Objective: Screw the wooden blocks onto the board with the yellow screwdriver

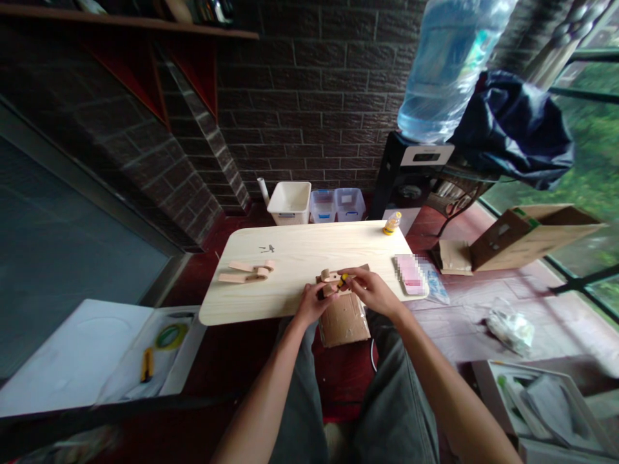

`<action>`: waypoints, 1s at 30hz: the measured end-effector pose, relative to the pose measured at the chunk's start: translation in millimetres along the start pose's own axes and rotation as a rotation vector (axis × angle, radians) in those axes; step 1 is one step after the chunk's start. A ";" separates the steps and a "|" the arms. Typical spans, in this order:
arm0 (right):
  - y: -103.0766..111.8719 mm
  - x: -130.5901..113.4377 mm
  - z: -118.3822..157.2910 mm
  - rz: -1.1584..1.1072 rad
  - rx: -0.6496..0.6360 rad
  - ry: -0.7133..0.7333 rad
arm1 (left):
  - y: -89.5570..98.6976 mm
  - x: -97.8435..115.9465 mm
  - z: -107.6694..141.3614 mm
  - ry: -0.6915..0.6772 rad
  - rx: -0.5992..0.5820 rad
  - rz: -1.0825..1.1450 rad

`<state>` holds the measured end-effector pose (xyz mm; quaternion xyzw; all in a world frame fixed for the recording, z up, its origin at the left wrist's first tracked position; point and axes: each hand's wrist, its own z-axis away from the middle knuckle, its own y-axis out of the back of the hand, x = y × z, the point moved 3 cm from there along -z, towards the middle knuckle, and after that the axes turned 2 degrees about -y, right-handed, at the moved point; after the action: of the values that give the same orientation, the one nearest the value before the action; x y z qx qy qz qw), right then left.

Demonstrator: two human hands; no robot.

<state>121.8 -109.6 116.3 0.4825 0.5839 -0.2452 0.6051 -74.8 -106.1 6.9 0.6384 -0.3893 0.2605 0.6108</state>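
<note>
Near the front edge of the pale wooden table [290, 251], my left hand [312, 303] is closed on a small wooden piece [329, 276] with a rounded end. My right hand [370, 288] grips a yellow and black tool [342, 281], its tip against the wooden piece. Under both hands is a brown cardboard piece [344, 319] that hangs over the table edge. Two wooden parts [242, 278] with rounded ends lie on the left of the table. Small dark screws [267, 249] are behind them.
A yellow-capped bottle [392, 223] stands at the table's back right, with a pink item [411, 274] near the right edge. Plastic bins [290, 200] are behind the table. An open white box [169, 361] is at left, and a cardboard box [522, 238] at right.
</note>
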 end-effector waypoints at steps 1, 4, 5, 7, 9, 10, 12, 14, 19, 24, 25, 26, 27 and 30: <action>0.1 1.4 -0.4 -0.010 -0.002 -0.005 | -0.2 -0.7 0.1 0.000 0.007 -0.003; -0.8 4.0 -1.6 -0.060 -0.007 -0.007 | -1.5 -2.5 0.2 0.003 0.013 0.004; -1.2 4.3 -2.0 -0.071 -0.005 -0.004 | -2.0 -3.2 0.1 0.009 0.013 0.007; -1.6 4.4 -2.8 -0.075 0.000 0.000 | -2.9 -4.9 0.0 0.022 0.011 0.009; -1.5 4.4 -3.4 -0.066 -0.001 -0.006 | -3.5 -6.5 -0.2 0.022 0.012 0.010; -1.3 4.4 -3.5 -0.065 -0.002 -0.010 | -3.6 -6.9 -0.3 0.015 0.014 0.013; -0.5 4.1 -3.4 -0.066 0.003 -0.009 | -3.3 -6.7 -0.5 0.002 0.015 0.019; 0.1 3.5 -3.0 -0.073 0.008 0.002 | -2.2 -4.6 -0.6 0.005 0.013 0.022; -1.2 2.5 -2.7 -0.081 -0.020 0.022 | 2.3 5.4 -0.4 0.018 0.004 0.024; -1.4 4.5 -3.9 -0.088 -0.014 0.022 | 1.9 4.4 -0.4 0.009 0.008 0.022; -1.4 5.4 -4.1 -0.090 -0.008 0.020 | 1.3 2.8 -0.4 0.005 0.012 0.019; -1.4 6.3 -4.3 -0.094 -0.002 0.017 | 0.6 1.2 -0.4 -0.001 0.015 0.014; -1.4 7.2 -4.4 -0.100 0.003 0.013 | 0.0 -0.2 -0.5 -0.008 0.016 0.009; -2.0 9.3 -4.7 -0.129 0.000 0.004 | -1.0 -2.7 -0.7 -0.016 0.016 -0.008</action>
<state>119.7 -103.9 107.7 0.4444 0.6149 -0.2829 0.5868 -75.4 -105.0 4.2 0.6469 -0.3895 0.2562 0.6035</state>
